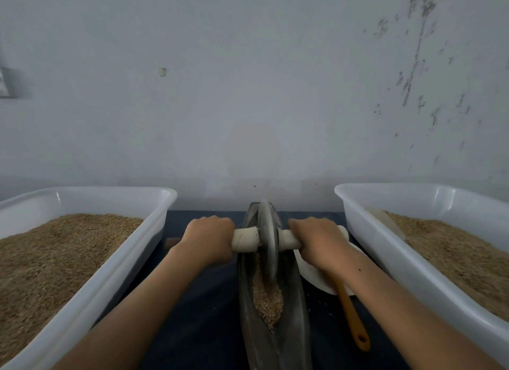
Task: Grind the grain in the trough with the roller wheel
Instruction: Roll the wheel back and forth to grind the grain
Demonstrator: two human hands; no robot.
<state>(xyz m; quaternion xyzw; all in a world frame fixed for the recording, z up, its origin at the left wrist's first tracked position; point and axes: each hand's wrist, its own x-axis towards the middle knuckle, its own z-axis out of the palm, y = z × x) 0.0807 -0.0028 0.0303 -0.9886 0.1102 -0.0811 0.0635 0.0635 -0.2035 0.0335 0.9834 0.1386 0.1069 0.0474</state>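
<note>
1. The left hand (207, 239) and right hand (319, 240) each curl tightly round one end of the white-wrapped axle (245, 240) of the roller wheel (267, 240).
2. The wheel stands upright in the far half of the dark boat-shaped trough (292, 328).
3. Grain (267, 301) lies heaped in the trough channel, just nearer than the wheel.
4. White tubs of grain (82, 301) flank the trough on both sides.

No legible text, labels, brands, numbers or signs in the head view; a small pale object at the left edge of the wall is too blurred to tell whether it carries writing
</note>
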